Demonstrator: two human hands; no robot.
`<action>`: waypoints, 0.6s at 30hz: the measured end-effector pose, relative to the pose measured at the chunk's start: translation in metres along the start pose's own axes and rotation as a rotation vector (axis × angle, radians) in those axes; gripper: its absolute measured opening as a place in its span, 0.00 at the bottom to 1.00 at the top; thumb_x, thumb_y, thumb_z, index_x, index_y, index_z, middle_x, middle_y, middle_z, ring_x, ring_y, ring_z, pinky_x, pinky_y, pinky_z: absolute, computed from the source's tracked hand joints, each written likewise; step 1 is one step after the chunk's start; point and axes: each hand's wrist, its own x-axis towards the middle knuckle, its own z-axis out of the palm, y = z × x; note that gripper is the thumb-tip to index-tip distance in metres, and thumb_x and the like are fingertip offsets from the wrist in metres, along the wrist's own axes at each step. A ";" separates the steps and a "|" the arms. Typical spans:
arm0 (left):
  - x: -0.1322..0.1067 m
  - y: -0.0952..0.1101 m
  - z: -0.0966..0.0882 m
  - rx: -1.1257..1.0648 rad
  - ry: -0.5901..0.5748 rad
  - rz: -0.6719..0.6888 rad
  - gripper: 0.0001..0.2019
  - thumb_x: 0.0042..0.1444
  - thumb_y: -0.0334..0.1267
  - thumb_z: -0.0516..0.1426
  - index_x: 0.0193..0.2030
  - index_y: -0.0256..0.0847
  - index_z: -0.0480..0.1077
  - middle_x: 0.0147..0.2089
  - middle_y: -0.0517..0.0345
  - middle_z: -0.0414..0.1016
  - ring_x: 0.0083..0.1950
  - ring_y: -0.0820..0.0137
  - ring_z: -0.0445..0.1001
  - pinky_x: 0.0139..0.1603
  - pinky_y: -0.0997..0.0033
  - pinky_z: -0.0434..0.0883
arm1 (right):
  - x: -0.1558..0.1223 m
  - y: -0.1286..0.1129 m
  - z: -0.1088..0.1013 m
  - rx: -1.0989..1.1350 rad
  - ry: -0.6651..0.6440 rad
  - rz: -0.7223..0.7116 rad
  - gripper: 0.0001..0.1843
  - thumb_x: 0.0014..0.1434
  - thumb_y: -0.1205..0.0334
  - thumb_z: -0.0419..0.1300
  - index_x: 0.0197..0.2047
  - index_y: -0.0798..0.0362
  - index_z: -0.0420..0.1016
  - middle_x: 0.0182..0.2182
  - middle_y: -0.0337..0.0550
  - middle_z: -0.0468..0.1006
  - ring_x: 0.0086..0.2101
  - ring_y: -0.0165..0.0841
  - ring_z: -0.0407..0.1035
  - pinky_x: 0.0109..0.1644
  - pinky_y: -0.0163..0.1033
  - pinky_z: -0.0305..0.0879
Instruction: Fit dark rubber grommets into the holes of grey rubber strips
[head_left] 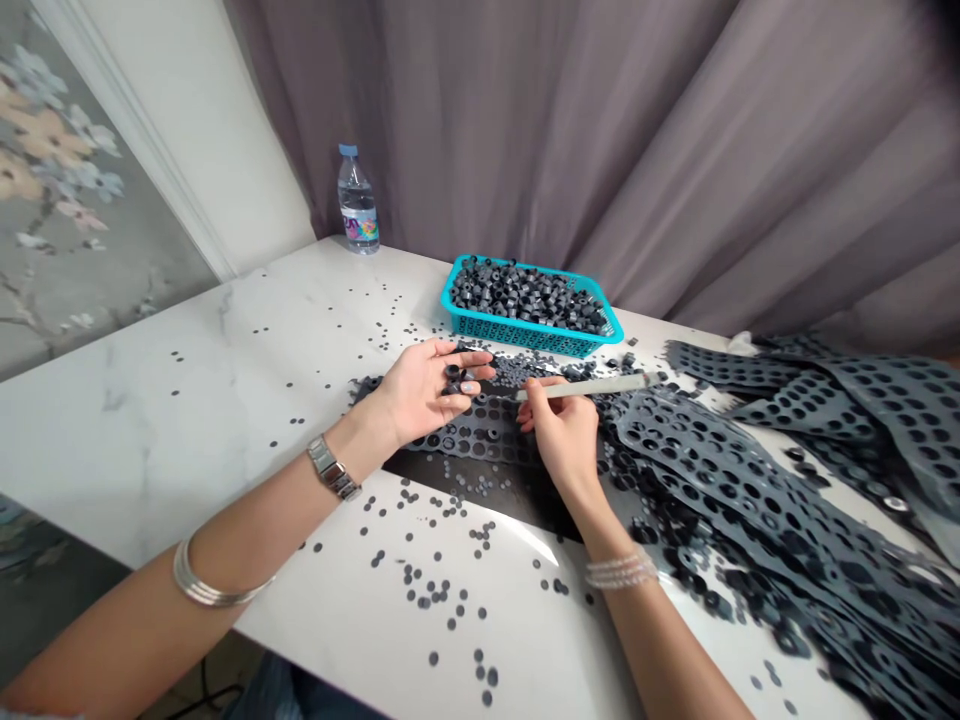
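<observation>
Palm up, my left hand [431, 390] has its fingers curled around a few small black rubber rings [453, 374]. My right hand [564, 432] grips a thin whitish stick-like tool [600, 386], its long end pointing right; I cannot make out its exact kind. Below and between both hands lies a grey rubber sheet [480, 432] with rows of round holes, on a dark mat [480, 488]. Small grey discs [517, 368] are heaped just beyond the hands.
A turquoise basket [525, 333] full of black rubber pieces stands behind the hands. More punched rubber sheets [720, 460] pile up on the right. A water bottle [358, 205] stands at the back left. Loose discs [427, 600] are scattered over the white table [225, 400].
</observation>
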 end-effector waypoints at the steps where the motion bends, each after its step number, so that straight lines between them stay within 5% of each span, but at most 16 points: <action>1: 0.001 0.000 -0.001 0.031 0.005 0.016 0.12 0.56 0.36 0.53 0.35 0.28 0.74 0.30 0.49 0.69 0.25 0.78 0.61 0.14 0.83 0.51 | 0.000 0.000 0.000 0.005 0.001 0.003 0.16 0.59 0.49 0.56 0.30 0.53 0.73 0.18 0.39 0.74 0.20 0.34 0.69 0.26 0.36 0.65; 4: 0.005 -0.004 -0.004 0.256 0.044 0.142 0.07 0.55 0.31 0.56 0.37 0.31 0.74 0.28 0.56 0.64 0.25 0.79 0.61 0.15 0.82 0.48 | 0.001 0.000 0.002 0.016 -0.014 0.009 0.16 0.59 0.49 0.56 0.30 0.53 0.72 0.18 0.39 0.74 0.20 0.34 0.70 0.26 0.36 0.65; 7: 0.009 -0.008 -0.007 0.654 0.129 0.312 0.12 0.56 0.28 0.53 0.44 0.35 0.74 0.29 0.58 0.64 0.24 0.79 0.59 0.17 0.79 0.48 | 0.002 0.001 0.004 -0.013 -0.063 -0.031 0.16 0.60 0.50 0.55 0.29 0.53 0.73 0.19 0.39 0.75 0.21 0.34 0.71 0.28 0.36 0.66; 13: 0.011 -0.015 -0.007 1.644 0.185 0.627 0.13 0.58 0.35 0.53 0.44 0.39 0.78 0.32 0.54 0.76 0.32 0.69 0.70 0.35 0.69 0.65 | 0.004 0.000 0.011 -0.158 -0.139 -0.114 0.16 0.61 0.52 0.53 0.29 0.52 0.73 0.21 0.40 0.77 0.25 0.36 0.73 0.32 0.36 0.65; 18: 0.016 -0.020 -0.010 1.964 0.178 0.657 0.15 0.54 0.36 0.57 0.47 0.39 0.77 0.41 0.48 0.77 0.40 0.61 0.73 0.42 0.63 0.67 | 0.005 -0.005 0.014 -0.252 -0.148 -0.171 0.14 0.62 0.56 0.53 0.28 0.51 0.73 0.22 0.41 0.78 0.26 0.36 0.73 0.33 0.35 0.63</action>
